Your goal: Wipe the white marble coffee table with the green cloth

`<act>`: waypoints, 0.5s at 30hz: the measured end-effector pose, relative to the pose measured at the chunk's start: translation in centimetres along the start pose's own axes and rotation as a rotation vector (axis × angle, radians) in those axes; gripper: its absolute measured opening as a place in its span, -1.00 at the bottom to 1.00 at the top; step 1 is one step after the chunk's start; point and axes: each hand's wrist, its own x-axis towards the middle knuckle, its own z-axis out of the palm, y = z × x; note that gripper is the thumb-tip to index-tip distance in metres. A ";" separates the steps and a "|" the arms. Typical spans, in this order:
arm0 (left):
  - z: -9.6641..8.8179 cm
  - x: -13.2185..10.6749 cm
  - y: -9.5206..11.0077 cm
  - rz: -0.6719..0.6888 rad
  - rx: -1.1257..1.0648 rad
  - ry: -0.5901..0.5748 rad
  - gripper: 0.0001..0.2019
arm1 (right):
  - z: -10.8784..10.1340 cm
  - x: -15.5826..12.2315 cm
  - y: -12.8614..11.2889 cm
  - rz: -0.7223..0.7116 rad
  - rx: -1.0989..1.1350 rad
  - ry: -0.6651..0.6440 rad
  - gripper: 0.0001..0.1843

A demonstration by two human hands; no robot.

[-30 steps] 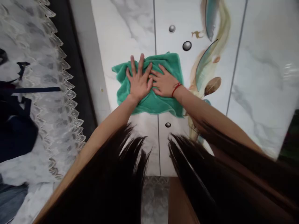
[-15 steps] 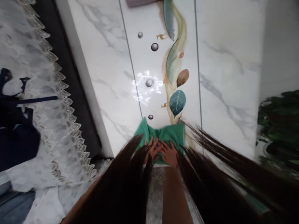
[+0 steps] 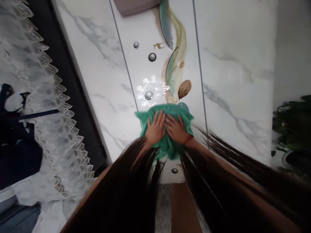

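Observation:
A green cloth (image 3: 170, 147) lies crumpled on the glossy white marble-patterned table (image 3: 104, 77). Flat on its left part rests my left hand (image 3: 155, 128), fingers stretched forward. My right hand (image 3: 177, 130) presses on the cloth's right part with its fingers spread, pointing up and left. The fingertips of both hands come close together in the middle. A thin red band (image 3: 188, 139) circles my right wrist. Long dark hair hangs over both forearms and hides parts of them.
A pinkish box-like object (image 3: 136, 7) sits at the table's far end. To the left is a sofa with a white lace cover (image 3: 48, 129) and a dark blue bag (image 3: 20, 155) on it. A leafy potted plant (image 3: 295, 126) stands on the right.
Both hands have pushed the green cloth forward, away from the table's near edge. It now partly covers the printed teal leaf, and a printed dark dot shows behind it. The view has shifted slightly.

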 end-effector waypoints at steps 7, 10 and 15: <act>-13.1 25.4 -6.0 0.023 0.212 0.172 -0.12 | -11.3 19.7 8.5 -0.134 -0.198 0.164 -0.33; -13.6 27.2 -6.0 -0.023 0.215 0.250 -0.19 | -12.2 22.0 9.3 -0.134 -0.198 0.220 -0.31; -11.4 23.6 -4.3 -0.161 0.155 0.227 -0.19 | -10.3 18.8 7.5 -0.056 -0.173 0.213 -0.31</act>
